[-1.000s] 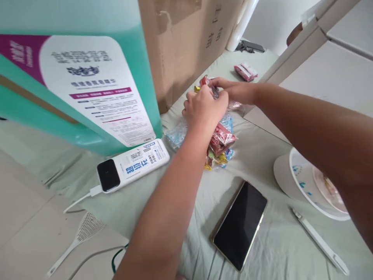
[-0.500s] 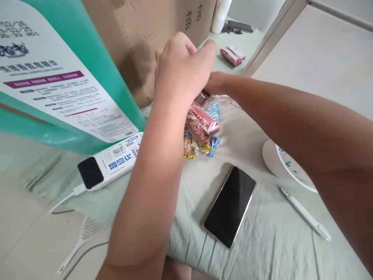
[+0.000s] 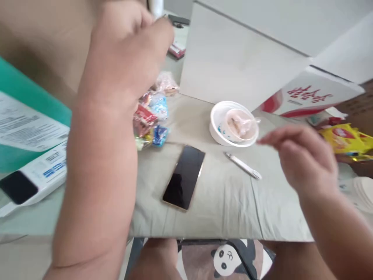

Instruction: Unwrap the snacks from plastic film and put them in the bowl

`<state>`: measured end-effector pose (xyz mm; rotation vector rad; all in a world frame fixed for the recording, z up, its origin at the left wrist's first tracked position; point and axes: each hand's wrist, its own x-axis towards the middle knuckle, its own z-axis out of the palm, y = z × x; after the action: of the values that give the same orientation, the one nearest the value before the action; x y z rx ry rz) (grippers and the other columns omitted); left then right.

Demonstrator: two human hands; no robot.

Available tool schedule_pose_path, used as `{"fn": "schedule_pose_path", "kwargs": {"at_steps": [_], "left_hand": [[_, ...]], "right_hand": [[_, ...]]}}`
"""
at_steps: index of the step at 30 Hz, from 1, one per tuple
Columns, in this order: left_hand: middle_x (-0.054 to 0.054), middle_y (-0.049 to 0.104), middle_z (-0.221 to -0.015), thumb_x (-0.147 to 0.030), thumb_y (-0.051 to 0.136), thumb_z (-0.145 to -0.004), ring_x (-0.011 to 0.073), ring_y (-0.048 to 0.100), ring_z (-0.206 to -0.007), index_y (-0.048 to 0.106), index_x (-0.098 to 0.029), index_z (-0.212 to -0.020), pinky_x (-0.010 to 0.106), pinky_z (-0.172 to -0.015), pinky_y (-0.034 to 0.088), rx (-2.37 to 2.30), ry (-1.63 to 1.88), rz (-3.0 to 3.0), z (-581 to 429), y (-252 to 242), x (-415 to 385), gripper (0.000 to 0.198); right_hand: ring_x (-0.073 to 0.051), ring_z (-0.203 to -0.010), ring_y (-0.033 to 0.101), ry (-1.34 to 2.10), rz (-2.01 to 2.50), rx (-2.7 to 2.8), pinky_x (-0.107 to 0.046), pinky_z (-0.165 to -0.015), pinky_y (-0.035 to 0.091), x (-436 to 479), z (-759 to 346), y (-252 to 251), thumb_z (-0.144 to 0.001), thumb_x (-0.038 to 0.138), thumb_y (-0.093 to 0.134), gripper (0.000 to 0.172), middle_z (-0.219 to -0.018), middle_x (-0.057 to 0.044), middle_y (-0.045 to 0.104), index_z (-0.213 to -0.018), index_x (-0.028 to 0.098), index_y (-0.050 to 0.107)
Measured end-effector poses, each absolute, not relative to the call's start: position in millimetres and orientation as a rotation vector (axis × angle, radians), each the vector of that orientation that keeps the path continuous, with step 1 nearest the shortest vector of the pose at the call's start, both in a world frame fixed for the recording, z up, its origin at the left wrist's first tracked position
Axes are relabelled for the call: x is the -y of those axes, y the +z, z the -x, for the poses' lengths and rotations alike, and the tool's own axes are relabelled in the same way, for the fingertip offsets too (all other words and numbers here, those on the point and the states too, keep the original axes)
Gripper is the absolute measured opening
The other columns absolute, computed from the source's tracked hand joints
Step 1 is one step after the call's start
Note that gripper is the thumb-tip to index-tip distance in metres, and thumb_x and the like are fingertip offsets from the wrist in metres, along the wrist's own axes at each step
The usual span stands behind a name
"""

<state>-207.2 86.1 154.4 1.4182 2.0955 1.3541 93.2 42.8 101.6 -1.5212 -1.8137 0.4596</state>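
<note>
My left hand [image 3: 131, 50] is raised at the upper left, its fingers curled with the thumb pressed against them. Whatever it might hold is hidden behind it. Below and behind its wrist lies a pile of wrapped snacks [image 3: 148, 116] in red, blue and yellow packaging. My right hand [image 3: 305, 155] is at the right, blurred, its fingers drawn together in a pinch. Its fingertips are beside the rim of a white bowl [image 3: 215, 132]. Inside the bowl sits a smaller cup [image 3: 247, 136] with a clear crumpled wrapper [image 3: 243, 126] in it.
A black phone [image 3: 185, 177] and a white pen-like tool [image 3: 243, 165] lie on the green cloth [image 3: 221, 202]. At left stand a green jug [image 3: 35, 101] and a white power bank [image 3: 49, 167]. A red-and-white box [image 3: 311, 93] and yellow packets [image 3: 346, 138] are at the right.
My right hand has moved from beside the left hand at the snack pile across to the bowl. The view has swung right. My left hand stays raised near the snacks.
</note>
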Motion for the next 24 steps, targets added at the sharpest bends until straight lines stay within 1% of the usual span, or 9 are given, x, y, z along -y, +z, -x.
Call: {"fn": "schedule_pose_path", "kwargs": {"at_steps": [3, 5, 7, 9, 11, 14, 17, 21, 24], "left_hand": [[0.002, 0.064, -0.085, -0.044, 0.058, -0.088, 0.0281, 0.066, -0.094, 0.074, -0.021, -0.095, 0.052, -0.091, 0.054, -1.970, 1.234, -1.617, 180.8, 148.6, -82.5, 0.029], [0.001, 0.074, -0.092, -0.046, 0.059, -0.088, 0.0289, 0.068, -0.090, 0.073, -0.028, -0.095, 0.055, -0.087, 0.056, -1.921, 1.049, -1.582, 158.1, 141.4, -82.4, 0.024], [-0.005, 0.077, -0.109, -0.044, 0.059, -0.089, 0.0286, 0.068, -0.104, 0.071, -0.031, -0.100, 0.051, -0.101, 0.054, -1.890, 0.946, -1.716, 129.2, 132.4, -83.5, 0.021], [-0.007, 0.072, -0.132, -0.044, 0.061, -0.087, 0.0296, 0.064, -0.122, 0.070, -0.035, -0.109, 0.049, -0.114, 0.050, -1.854, 0.830, -1.944, 97.2, 119.5, -85.8, 0.025], [0.003, 0.065, -0.141, -0.041, 0.067, -0.081, 0.0321, 0.058, -0.135, 0.068, -0.032, -0.125, 0.049, -0.123, 0.042, -1.791, 0.686, -2.042, 68.2, 102.1, -89.9, 0.045], [0.009, 0.054, -0.156, -0.052, 0.070, -0.081, 0.0351, 0.055, -0.142, 0.054, -0.033, -0.149, 0.052, -0.120, 0.043, -1.780, 0.482, -1.907, 38.8, 75.2, -96.4, 0.072], [0.005, 0.053, -0.160, -0.052, 0.067, -0.085, 0.0305, 0.052, -0.146, 0.047, -0.035, -0.154, 0.045, -0.120, 0.044, -1.774, 0.582, -1.823, 22.0, 58.2, -95.6, 0.073], [0.001, 0.058, -0.155, -0.047, 0.069, -0.084, 0.0269, 0.055, -0.143, 0.053, -0.036, -0.146, 0.038, -0.118, 0.045, -1.804, 0.613, -1.835, 1.5, 54.5, -77.9, 0.065], [0.000, 0.061, -0.153, -0.044, 0.068, -0.086, 0.0277, 0.058, -0.139, 0.056, -0.036, -0.142, 0.038, -0.113, 0.048, -1.808, 0.579, -1.825, -16.5, 59.1, -55.4, 0.058]], "right_hand": [[-0.026, -0.076, 0.072, 0.583, 1.532, 1.708, -0.048, -0.071, 0.060, -5.6, -174.2, 45.1, -0.090, 0.036, 0.059, 0.008, -0.080, -0.003, 0.072, -0.086, 0.034, 0.066], [-0.025, -0.080, 0.072, 0.577, 1.548, 1.719, -0.046, -0.076, 0.060, 1.9, -196.5, 16.0, -0.090, 0.034, 0.060, 0.007, -0.084, -0.004, 0.073, -0.090, 0.030, 0.066], [-0.026, -0.086, 0.073, 0.546, 1.541, 1.781, -0.046, -0.081, 0.060, 1.5, -201.9, 0.6, -0.091, 0.032, 0.059, 0.009, -0.092, -0.006, 0.074, -0.096, 0.028, 0.065], [-0.026, -0.092, 0.072, 0.533, 1.503, 1.892, -0.045, -0.084, 0.059, -0.9, -200.1, -4.9, -0.092, 0.029, 0.056, 0.015, -0.101, -0.009, 0.074, -0.104, 0.027, 0.065], [-0.028, -0.104, 0.071, 0.529, 1.443, 2.019, -0.046, -0.090, 0.059, -2.9, -197.1, -7.5, -0.092, 0.027, 0.054, 0.024, -0.114, -0.012, 0.073, -0.114, 0.025, 0.064], [-0.032, -0.121, 0.065, 0.491, 1.419, 2.151, -0.051, -0.102, 0.053, -6.8, -193.8, -13.2, -0.093, 0.028, 0.055, 0.039, -0.132, -0.016, 0.069, -0.130, 0.020, 0.062], [-0.034, -0.114, 0.065, 0.476, 1.545, 2.214, -0.052, -0.101, 0.051, -13.8, -194.4, -16.1, -0.094, 0.028, 0.053, 0.044, -0.122, -0.015, 0.073, -0.135, 0.019, 0.064], [-0.033, -0.095, 0.066, 0.500, 1.712, 2.171, -0.047, -0.085, 0.053, -17.2, -218.4, -3.3, -0.088, 0.024, 0.049, 0.035, -0.105, -0.015, 0.072, -0.111, 0.020, 0.075], [-0.029, -0.084, 0.065, 0.513, 1.791, 1.931, -0.043, -0.075, 0.051, -10.9, -258.3, 10.5, -0.081, 0.024, 0.048, 0.021, -0.092, -0.011, 0.067, -0.082, 0.025, 0.069]]}}
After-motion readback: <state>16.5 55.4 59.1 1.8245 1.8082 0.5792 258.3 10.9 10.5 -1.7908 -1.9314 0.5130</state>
